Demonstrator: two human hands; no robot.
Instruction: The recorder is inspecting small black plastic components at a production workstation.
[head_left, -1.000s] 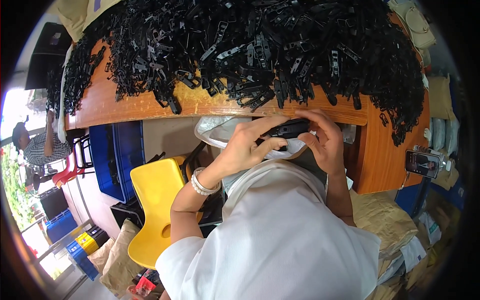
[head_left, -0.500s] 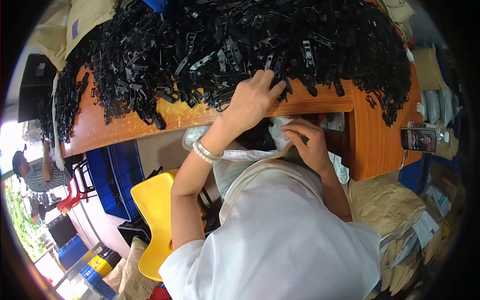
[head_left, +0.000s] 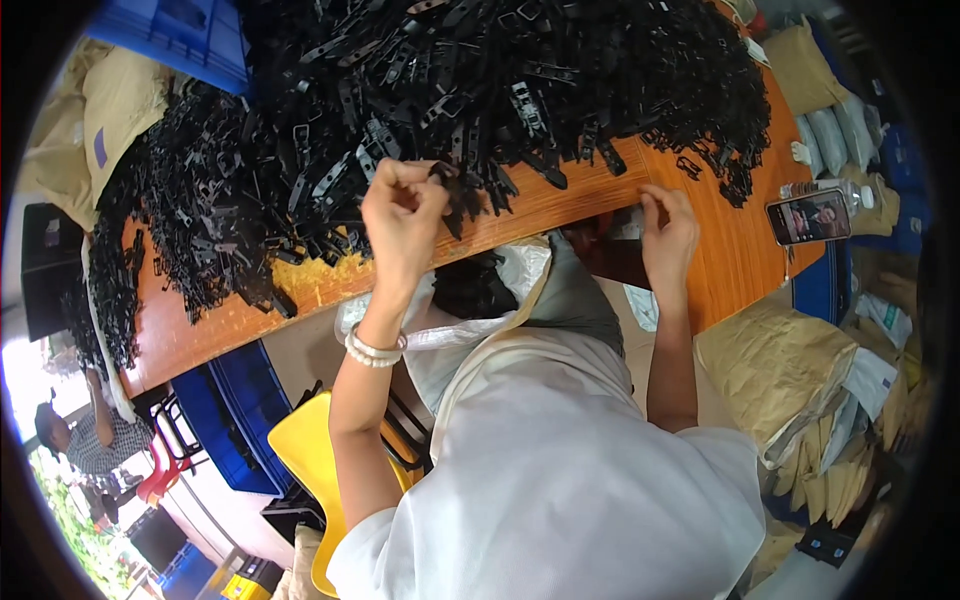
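A broad heap of black slotted plastic pieces covers the far part of the wooden table. At the heap's near edge, my left hand pinches a black plastic piece, partly blurred. My right hand hovers by the table's front edge, thumb and fingertips close together; anything between them is too small to see. Between the hands, a white-lined bag lies open on my lap beneath the table edge. More black pieces are inside it.
A phone and a clear bottle are on the right. A blue crate stands at the far left. Blue bins and a yellow chair are at my left. Paper sacks lie at my right. Another person is far left.
My left hand has drawn back from the heap with a black piece. My right hand has left the bag's rim and moved up and right. The whole view has shifted.
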